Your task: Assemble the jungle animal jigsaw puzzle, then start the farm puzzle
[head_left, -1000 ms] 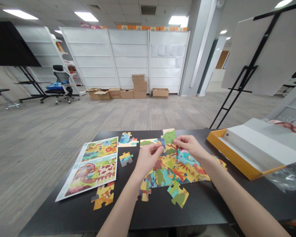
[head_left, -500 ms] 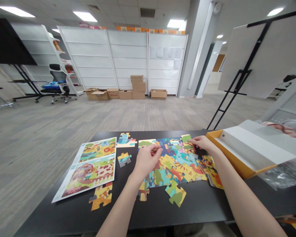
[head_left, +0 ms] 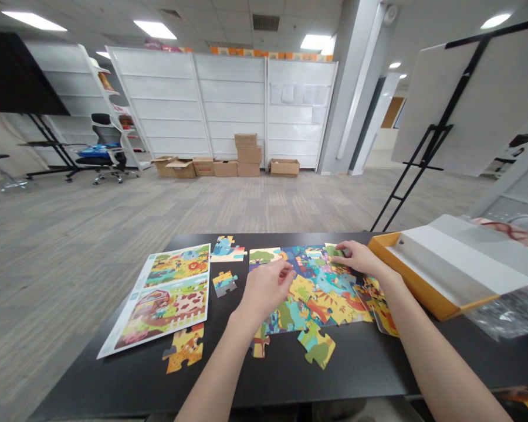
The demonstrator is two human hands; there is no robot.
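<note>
My right hand [head_left: 356, 258] has its fingers bent over a green-and-yellow puzzle piece [head_left: 331, 251] at the far right corner of a partly overlapping jigsaw picture; the hand covers some of it. My left hand [head_left: 268, 287] is closed in a loose curl over the left part of the picture, and no piece shows in it. Close by that hand lies a piece with a tree on cream [head_left: 264, 256]. Between the hands are dark blue pieces [head_left: 297, 258] and yellow animal pieces [head_left: 332, 305]. A green piece [head_left: 317, 346] sits loose near the front.
A printed picture sheet [head_left: 158, 305] lies on the left of the black table [head_left: 290, 381], with loose pieces [head_left: 224, 283] beside it. At the right stand an open yellow box [head_left: 426, 281] and clear plastic wrap [head_left: 499, 313]. More pieces [head_left: 381, 305] are by my right forearm.
My right hand has shifted left, further over the green-and-yellow piece, which now sits slightly lower. The left hand's fingers have curled in a little. The view has swung slightly left.
</note>
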